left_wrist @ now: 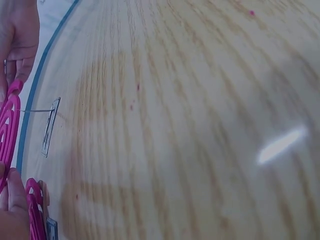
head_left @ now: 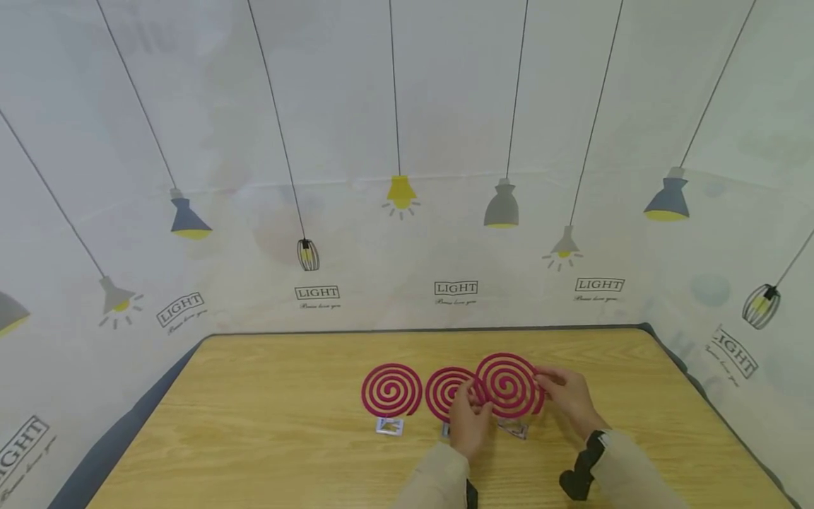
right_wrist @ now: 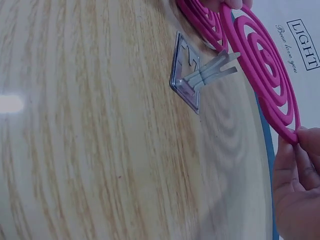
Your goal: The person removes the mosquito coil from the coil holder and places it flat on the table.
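Both hands hold a dark pink mosquito coil [head_left: 506, 385] by its rim, raised and tilted over the table. My left hand [head_left: 470, 422] pinches its left edge, and my right hand [head_left: 568, 397] pinches the right edge with thumb and fingertips. Below the coil stands a small metal coil stand [right_wrist: 187, 75] with prongs bent upward; in the right wrist view the prong tips come close to the coil's flat side. To the left, a second coil [head_left: 432, 396] is partly hidden behind my left hand, above its own stand [left_wrist: 52, 229].
A third coil [head_left: 391, 390] sits further left, with a metal stand [head_left: 389, 426] at its lower edge. The wood-grain table [head_left: 254, 424] ends at a wall covering [head_left: 381, 304] printed with hanging lamps. Small pink specks [left_wrist: 138, 87] lie on the tabletop.
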A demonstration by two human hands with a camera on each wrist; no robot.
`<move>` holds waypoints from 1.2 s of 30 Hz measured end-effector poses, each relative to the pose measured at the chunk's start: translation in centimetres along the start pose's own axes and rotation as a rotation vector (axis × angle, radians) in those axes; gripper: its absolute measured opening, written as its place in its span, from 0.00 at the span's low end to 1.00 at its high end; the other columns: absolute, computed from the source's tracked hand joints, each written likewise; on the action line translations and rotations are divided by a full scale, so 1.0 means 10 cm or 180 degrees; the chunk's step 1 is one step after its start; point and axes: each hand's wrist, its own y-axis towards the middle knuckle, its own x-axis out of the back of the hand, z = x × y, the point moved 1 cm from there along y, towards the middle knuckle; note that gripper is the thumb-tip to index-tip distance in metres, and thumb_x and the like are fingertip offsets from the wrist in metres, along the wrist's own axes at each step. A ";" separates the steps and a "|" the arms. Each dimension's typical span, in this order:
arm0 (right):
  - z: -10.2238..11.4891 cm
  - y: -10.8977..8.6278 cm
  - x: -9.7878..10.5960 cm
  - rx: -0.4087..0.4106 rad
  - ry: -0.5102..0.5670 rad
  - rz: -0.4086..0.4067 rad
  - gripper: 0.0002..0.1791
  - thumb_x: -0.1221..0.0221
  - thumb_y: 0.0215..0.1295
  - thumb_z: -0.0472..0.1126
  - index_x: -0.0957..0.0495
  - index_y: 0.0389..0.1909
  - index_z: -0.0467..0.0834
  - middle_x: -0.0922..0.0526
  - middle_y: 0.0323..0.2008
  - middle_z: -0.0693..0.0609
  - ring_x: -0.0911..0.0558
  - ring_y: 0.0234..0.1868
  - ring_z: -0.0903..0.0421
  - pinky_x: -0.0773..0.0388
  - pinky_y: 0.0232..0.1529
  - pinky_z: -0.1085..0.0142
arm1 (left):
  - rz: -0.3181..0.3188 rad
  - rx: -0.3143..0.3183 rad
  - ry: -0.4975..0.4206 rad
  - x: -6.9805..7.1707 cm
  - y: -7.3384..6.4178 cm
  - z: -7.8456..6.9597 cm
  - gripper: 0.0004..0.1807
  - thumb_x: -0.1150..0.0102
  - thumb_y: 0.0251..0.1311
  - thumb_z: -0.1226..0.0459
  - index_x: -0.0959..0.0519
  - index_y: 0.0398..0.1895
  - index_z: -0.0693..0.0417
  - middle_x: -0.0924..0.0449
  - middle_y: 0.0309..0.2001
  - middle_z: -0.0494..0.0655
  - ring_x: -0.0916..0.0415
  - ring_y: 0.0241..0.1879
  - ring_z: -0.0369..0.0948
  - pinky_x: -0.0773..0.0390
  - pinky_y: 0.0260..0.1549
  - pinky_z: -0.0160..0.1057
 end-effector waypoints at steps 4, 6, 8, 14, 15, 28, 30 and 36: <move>-0.04 0.01 0.01 0.0032 -0.0036 -0.0035 0.17 0.50 0.63 0.34 0.30 0.50 0.28 0.25 0.45 0.34 0.22 0.37 0.57 0.22 0.35 0.69 | -0.0025 0.0041 -0.0002 -0.02 0.00 0.00 0.24 0.43 0.49 0.76 0.33 0.53 0.64 0.28 0.32 0.49 0.27 0.29 0.37 0.25 0.28 0.30; -0.05 0.02 0.02 0.0016 -0.0048 -0.0049 0.17 0.49 0.62 0.34 0.30 0.49 0.28 0.25 0.46 0.34 0.22 0.38 0.57 0.23 0.35 0.69 | -0.0033 0.0055 0.0011 -0.04 0.00 0.01 0.24 0.43 0.49 0.76 0.32 0.52 0.64 0.28 0.32 0.48 0.27 0.29 0.37 0.25 0.27 0.30; -0.07 0.02 0.01 -0.0028 -0.0072 -0.0071 0.17 0.49 0.62 0.34 0.30 0.50 0.29 0.26 0.47 0.34 0.22 0.39 0.56 0.23 0.35 0.69 | -0.0054 0.0037 0.0014 -0.05 0.01 0.03 0.23 0.43 0.49 0.77 0.31 0.51 0.64 0.28 0.32 0.48 0.27 0.29 0.37 0.25 0.27 0.30; -0.08 0.07 -0.01 -0.0132 -0.0143 -0.0118 0.17 0.49 0.63 0.35 0.30 0.50 0.30 0.27 0.49 0.34 0.24 0.45 0.48 0.23 0.38 0.67 | -0.0158 -0.0074 0.0014 -0.08 0.06 0.03 0.21 0.44 0.48 0.78 0.29 0.48 0.64 0.27 0.31 0.48 0.26 0.29 0.37 0.25 0.27 0.30; -0.08 0.07 -0.01 -0.0136 -0.0141 -0.0127 0.17 0.49 0.63 0.35 0.30 0.50 0.31 0.27 0.49 0.34 0.24 0.45 0.47 0.23 0.39 0.66 | -0.0157 -0.0080 0.0003 -0.08 0.06 0.03 0.21 0.44 0.47 0.78 0.30 0.48 0.65 0.27 0.31 0.48 0.26 0.29 0.37 0.25 0.26 0.30; -0.11 0.14 -0.03 -0.0155 -0.0171 -0.0131 0.15 0.49 0.62 0.32 0.29 0.49 0.31 0.26 0.48 0.35 0.25 0.47 0.46 0.23 0.40 0.65 | -0.0113 -0.0044 0.0079 -0.07 0.08 0.03 0.19 0.45 0.48 0.77 0.28 0.47 0.63 0.26 0.32 0.49 0.27 0.30 0.37 0.26 0.28 0.31; -0.12 0.13 -0.02 -0.0161 -0.0207 -0.0126 0.15 0.49 0.62 0.32 0.29 0.49 0.31 0.26 0.48 0.35 0.25 0.47 0.45 0.23 0.40 0.65 | -0.0108 -0.0053 0.0109 -0.08 0.07 0.04 0.19 0.44 0.48 0.77 0.28 0.46 0.63 0.26 0.31 0.49 0.27 0.29 0.37 0.26 0.27 0.32; -0.14 0.12 -0.01 -0.0182 -0.0311 -0.0164 0.15 0.49 0.62 0.33 0.28 0.48 0.31 0.26 0.47 0.34 0.25 0.47 0.44 0.24 0.41 0.63 | 0.0013 -0.0075 0.0116 -0.08 0.06 0.07 0.20 0.44 0.47 0.77 0.29 0.47 0.66 0.28 0.33 0.50 0.28 0.29 0.38 0.26 0.27 0.30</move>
